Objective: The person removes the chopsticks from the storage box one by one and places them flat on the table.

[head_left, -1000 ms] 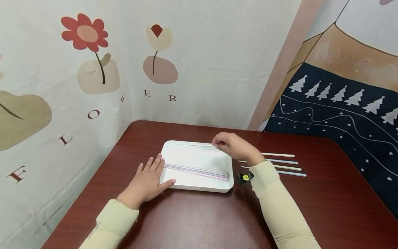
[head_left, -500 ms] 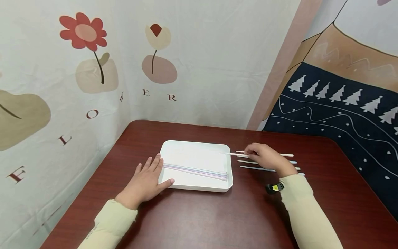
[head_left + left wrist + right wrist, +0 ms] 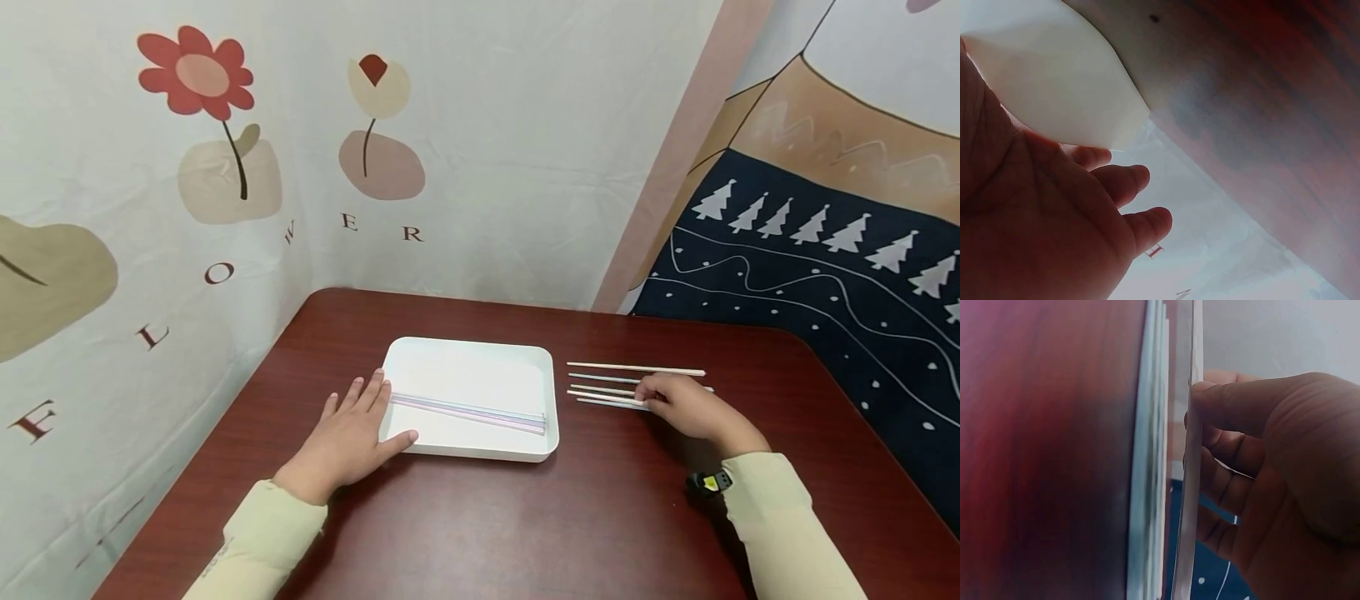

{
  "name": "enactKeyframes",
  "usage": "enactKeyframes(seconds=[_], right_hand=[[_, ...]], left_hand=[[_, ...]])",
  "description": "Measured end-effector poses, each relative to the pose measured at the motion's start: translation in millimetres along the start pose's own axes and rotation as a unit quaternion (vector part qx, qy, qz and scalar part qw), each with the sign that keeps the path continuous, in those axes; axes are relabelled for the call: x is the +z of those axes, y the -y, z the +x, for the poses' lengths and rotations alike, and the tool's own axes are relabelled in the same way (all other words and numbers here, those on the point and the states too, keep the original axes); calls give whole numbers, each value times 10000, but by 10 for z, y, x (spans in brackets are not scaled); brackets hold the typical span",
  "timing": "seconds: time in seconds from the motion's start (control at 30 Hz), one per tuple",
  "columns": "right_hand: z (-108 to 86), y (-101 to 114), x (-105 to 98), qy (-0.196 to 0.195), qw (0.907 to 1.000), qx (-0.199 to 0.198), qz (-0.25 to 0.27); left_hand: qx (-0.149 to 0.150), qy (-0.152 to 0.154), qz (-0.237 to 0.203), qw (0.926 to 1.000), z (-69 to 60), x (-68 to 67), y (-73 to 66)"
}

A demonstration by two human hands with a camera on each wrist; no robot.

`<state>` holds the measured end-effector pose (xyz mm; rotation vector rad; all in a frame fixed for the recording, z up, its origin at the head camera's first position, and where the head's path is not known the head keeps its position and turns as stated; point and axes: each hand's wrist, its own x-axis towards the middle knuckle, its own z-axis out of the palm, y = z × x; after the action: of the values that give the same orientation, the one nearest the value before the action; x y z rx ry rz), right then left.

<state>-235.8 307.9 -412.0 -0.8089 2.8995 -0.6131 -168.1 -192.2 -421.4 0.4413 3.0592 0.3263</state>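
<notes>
My right hand [image 3: 682, 406] pinches a pale chopstick [image 3: 1192, 487] between thumb and fingers. It holds it just above several cream, blue and green chopsticks [image 3: 636, 368] laid roughly parallel to the right of the tray. The right wrist view shows a gap between the held chopstick and the lying ones [image 3: 1147, 456]. My left hand [image 3: 341, 442] rests with fingers spread on the left side of a white tray [image 3: 472, 456]. Inside the tray lies a bundle of purple, pink and bluish chopsticks [image 3: 472, 413], near the fingers of that hand.
The dark red-brown tabletop [image 3: 480, 525] bears the tray and the chopsticks. A printed cloth [image 3: 480, 167] hangs behind and to the left. A dark blue tree-patterned cloth [image 3: 810, 292] hangs to the right.
My right hand has carried the pale chopstick from the tray's far right corner out to the right and lowered it over the row of chopsticks. The left hand stays on the tray.
</notes>
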Motion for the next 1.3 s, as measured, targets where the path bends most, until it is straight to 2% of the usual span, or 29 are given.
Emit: enactKeyframes(seconds=[0.13, 0.4, 0.63, 1.1, 1.3], right_hand=[[-71, -34, 12, 20, 10000, -28, -56], [-181, -54, 26, 211, 9997, 156, -25], [-230, -66, 59, 184, 9995, 211, -169], [-215, -18, 59, 194, 9993, 275, -181], [-109, 31, -21, 82, 9998, 160, -97]], left_hand=[[6, -8, -21, 10000, 0, 5, 0], [20, -41, -25, 10000, 11, 25, 8], [26, -45, -16, 10000, 11, 15, 3], [26, -40, -36, 10000, 8, 26, 16], [2, -15, -37, 10000, 10, 20, 14]])
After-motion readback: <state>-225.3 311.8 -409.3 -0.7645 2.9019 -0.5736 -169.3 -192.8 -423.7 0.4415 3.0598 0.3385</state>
